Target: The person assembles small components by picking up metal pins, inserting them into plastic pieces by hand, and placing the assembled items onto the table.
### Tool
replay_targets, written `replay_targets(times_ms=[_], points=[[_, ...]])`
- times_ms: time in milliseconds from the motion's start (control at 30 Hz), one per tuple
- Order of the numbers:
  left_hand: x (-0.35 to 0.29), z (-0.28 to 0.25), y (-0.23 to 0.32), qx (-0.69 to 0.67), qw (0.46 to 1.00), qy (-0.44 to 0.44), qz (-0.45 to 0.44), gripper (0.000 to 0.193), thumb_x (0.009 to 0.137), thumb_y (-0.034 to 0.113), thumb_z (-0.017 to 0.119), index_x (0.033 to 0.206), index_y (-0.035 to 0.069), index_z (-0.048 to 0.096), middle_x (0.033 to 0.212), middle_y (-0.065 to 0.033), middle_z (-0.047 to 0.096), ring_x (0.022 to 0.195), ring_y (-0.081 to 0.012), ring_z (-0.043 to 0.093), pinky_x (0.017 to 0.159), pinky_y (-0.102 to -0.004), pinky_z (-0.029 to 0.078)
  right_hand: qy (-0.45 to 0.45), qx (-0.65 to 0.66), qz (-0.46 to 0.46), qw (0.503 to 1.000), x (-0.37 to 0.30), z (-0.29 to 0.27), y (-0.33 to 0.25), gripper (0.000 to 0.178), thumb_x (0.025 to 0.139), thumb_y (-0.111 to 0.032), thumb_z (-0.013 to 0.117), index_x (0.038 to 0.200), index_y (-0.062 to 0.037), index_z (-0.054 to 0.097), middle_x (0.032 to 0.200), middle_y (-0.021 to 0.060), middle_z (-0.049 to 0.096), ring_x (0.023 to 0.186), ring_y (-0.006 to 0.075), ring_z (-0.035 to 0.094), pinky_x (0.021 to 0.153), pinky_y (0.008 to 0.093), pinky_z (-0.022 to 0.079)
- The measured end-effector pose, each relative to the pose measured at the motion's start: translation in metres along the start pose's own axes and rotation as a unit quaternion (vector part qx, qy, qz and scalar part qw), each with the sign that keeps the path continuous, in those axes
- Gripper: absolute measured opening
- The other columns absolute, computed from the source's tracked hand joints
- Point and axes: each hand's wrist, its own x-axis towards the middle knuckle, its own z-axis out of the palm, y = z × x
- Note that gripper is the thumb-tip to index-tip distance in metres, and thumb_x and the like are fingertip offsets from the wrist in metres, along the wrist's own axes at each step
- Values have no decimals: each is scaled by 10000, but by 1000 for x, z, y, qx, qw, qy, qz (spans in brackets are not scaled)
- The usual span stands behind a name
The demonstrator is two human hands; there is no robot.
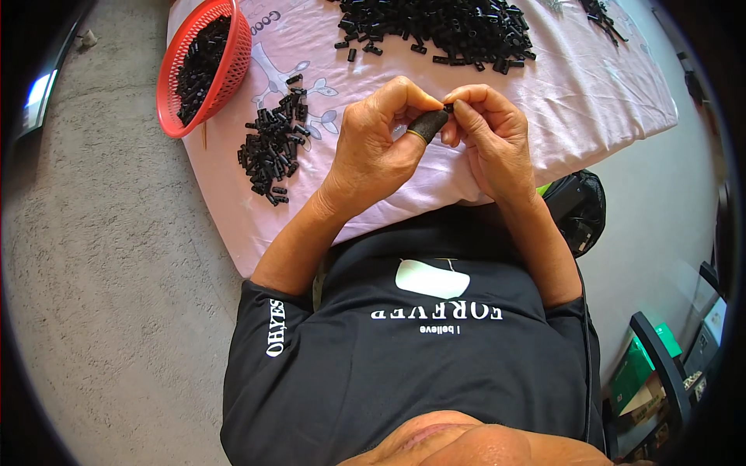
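Nearby, loose black pieces lie between the red basket and hands.

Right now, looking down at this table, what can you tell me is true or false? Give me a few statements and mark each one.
1. The left hand and right hand meet at a small black piece. True.
2. The dark finger cot is on the right hand. False: it is on the left hand.
3. The red plastic basket holds a heap of black pieces. True.
4. The tablecloth is plain dark green. False: it is pink with a printed pattern.
5. The small loose pile of black pieces lies to the right of both hands. False: it lies to their left.
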Motion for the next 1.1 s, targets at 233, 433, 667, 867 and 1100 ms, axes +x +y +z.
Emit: replay_targets(times_ms=[233, 433, 667, 867, 1100], points=[[0, 4, 2, 101, 994, 17, 44, 116, 840, -60, 677, 928, -17, 615, 797, -111, 706, 743, -165, 721, 688, -278, 565, 10, 14, -3, 1000, 0, 0, 1, 128, 1009, -64, 591, 1069, 25, 661, 826, 49, 680, 731, 81, 634, 683, 217, 518], [-1, 3, -1, 68, 997, 35, 32, 128, 825, -70, 689, 922, -11, 628, 767, -111, 698, 720, -170, 718, 683, -275, 562, 13, -36, -19, 999, 0, 1, 1, 122, 1005, -59, 598, 1069, 26, 659, 820, 46, 679, 737, 81, 635, 685, 218, 524], [-1, 4, 0, 72, 997, 30, 28, 105, 852, -90, 672, 928, -24, 641, 796, -98, 707, 754, -141, 710, 708, -267, 564, 18, -53, -30, 998, 0, 1, 2, 124, 1005, -53, 595, 1072, 28, 660, 815, 46, 677, 736, 82, 635, 687, 215, 525], [-1, -1, 6, -12, 999, 5, -44, 110, 880, -112, 640, 967, -46, 633, 858, -73, 696, 825, -104, 678, 767, -248, 556, 12, -38, -19, 999, 0, 1, 1, 124, 1005, -51, 593, 1068, 30, 661, 826, 49, 680, 739, 82, 636, 687, 216, 524], [-3, -2, 7, -21, 998, -1, -65, 108, 893, -111, 626, 979, -46, 632, 877, -65, 686, 858, -99, 668, 787, -247, 552, 14, -27, -19, 999, 0, 1, 1, 125, 1005, -55, 593, 1067, 30, 661, 831, 53, 682, 736, 85, 638, 682, 219, 523]])
